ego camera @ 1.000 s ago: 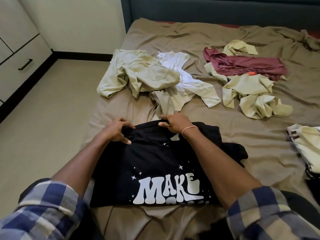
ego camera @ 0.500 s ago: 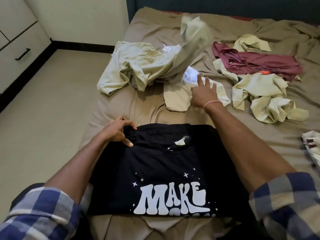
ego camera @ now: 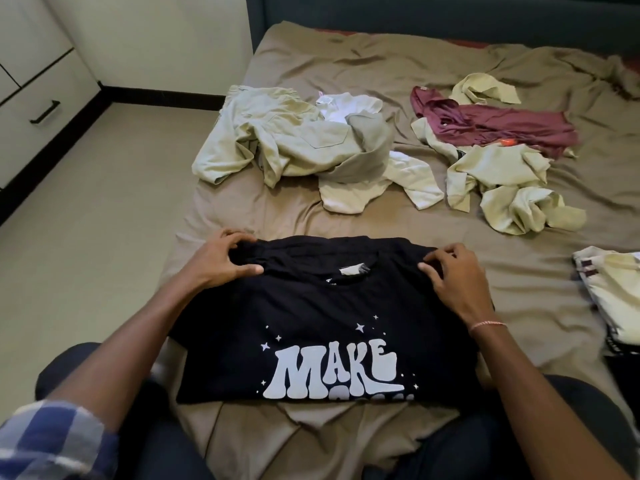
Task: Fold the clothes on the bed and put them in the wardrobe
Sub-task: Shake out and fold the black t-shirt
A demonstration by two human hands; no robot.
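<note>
The left hand (ego camera: pixel 221 263) grips the far left shoulder of the black T-shirt (ego camera: pixel 329 306), with its fingers curled into the cloth. The right hand (ego camera: pixel 453 282) pinches the far right shoulder the same way. The shirt lies flat on the near part of the bed (ego camera: pixel 346 64), white "MAKE" print facing up. Farther off sits a rumpled pale green heap (ego camera: pixel 294 140). To its right a maroon garment (ego camera: pixel 502 124) lies among more pale pieces (ego camera: pixel 502 188). A cream garment (ego camera: pixel 609 282) lies at the right edge. A white cabinet (ego camera: pixel 34 98) stands far left, across the floor.
</note>
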